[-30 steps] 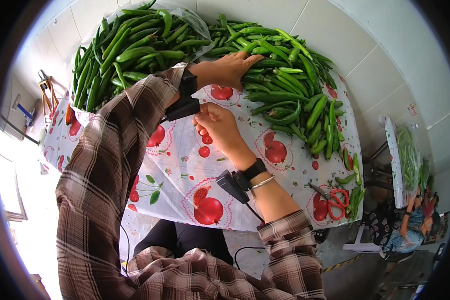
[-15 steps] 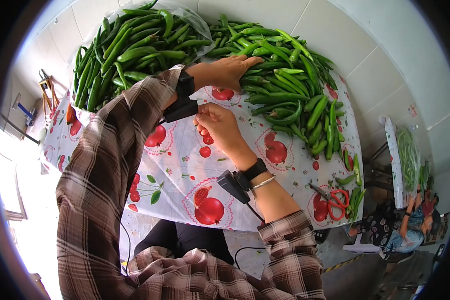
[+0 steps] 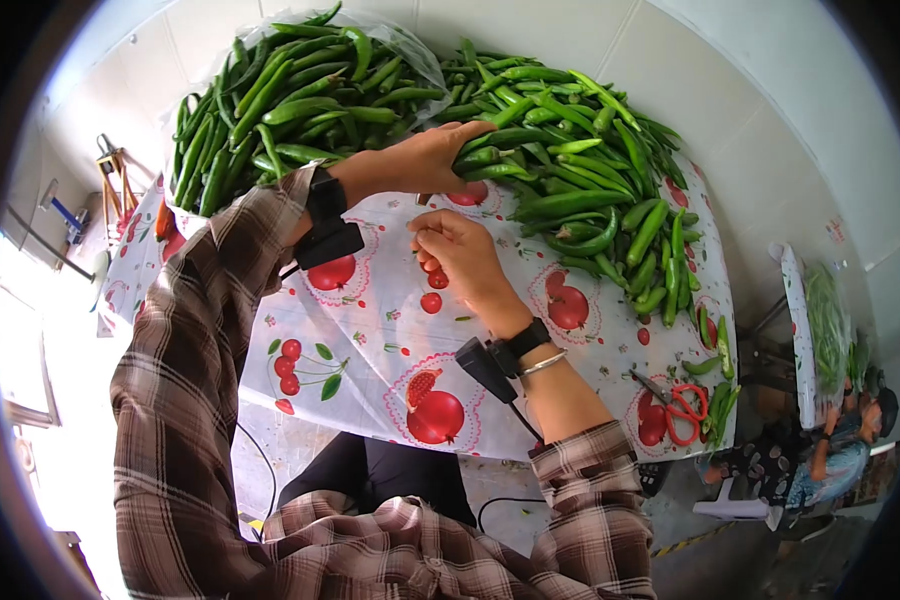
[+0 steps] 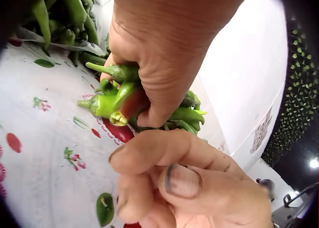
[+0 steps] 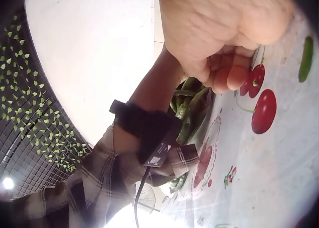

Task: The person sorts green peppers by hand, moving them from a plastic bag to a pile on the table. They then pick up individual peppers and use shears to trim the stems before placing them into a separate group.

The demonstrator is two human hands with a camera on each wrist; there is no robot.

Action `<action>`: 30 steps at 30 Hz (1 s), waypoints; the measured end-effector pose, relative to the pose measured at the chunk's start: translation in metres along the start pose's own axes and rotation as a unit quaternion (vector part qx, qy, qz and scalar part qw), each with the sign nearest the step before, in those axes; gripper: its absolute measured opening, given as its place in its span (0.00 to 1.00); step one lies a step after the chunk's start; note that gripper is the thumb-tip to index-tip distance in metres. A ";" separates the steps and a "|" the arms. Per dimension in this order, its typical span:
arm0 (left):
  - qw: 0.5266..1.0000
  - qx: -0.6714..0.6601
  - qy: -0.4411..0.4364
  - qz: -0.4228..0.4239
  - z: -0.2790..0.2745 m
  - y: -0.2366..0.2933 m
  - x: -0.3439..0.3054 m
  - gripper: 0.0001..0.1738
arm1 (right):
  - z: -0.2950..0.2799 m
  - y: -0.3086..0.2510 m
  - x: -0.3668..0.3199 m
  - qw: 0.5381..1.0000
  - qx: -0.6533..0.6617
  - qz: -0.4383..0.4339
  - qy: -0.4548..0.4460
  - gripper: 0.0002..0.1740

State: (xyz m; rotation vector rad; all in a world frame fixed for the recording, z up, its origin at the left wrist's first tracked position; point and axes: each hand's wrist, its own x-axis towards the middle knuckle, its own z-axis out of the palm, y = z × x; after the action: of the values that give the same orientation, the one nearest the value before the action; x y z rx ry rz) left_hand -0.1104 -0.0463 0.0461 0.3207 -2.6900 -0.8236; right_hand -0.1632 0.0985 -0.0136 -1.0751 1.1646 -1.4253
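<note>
My left hand point(image 3: 420, 160) grips a small bunch of long green chili peppers point(image 4: 102, 106) at the near edge of a heap. In the left wrist view their stem ends stick out past its fingers, and one pepper has a reddish patch. Closer to me, my right hand point(image 3: 460, 260) hovers over the tablecloth, fingers curled and thumb against the index finger, with nothing visible in it. The loose heap of green chili peppers point(image 3: 580, 205) spreads to the right of my left hand. Behind my left forearm, more peppers point(image 3: 290, 100) fill a clear plastic bag.
A white tablecloth point(image 3: 370, 330) with red fruit prints covers the table. Red-handled scissors point(image 3: 685, 415) lie near the right edge beside a few small peppers point(image 3: 718, 405). Another person point(image 3: 840, 450) sits at the far right, by a bag of green vegetables point(image 3: 827, 325).
My left hand has drawn back leftward from the heap with peppers in its grip. My right hand keeps its curled pose. The head view has shifted slightly.
</note>
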 end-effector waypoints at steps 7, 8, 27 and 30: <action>0.995 -0.083 0.057 -0.013 -0.033 0.014 -0.064 0.44 | 0.001 0.005 0.001 1.000 -0.015 -0.013 0.000 0.08; 0.994 -0.065 0.085 0.025 -0.033 0.011 -0.070 0.44 | 0.001 0.003 0.000 1.000 -0.016 -0.015 0.003 0.08; 0.912 0.016 0.397 -0.104 -0.167 -0.084 -0.189 0.43 | 0.003 -0.005 -0.002 0.997 -0.074 -0.008 0.015 0.09; 0.909 0.045 0.395 -0.121 -0.182 -0.099 -0.196 0.41 | 0.003 -0.006 -0.002 0.996 -0.081 -0.013 0.017 0.10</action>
State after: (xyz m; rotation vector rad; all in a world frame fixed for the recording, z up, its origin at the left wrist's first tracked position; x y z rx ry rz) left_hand 0.1477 -0.1594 0.0880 0.8213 -1.9389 -0.4749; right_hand -0.1605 0.1004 -0.0075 -1.1858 1.3130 -1.3927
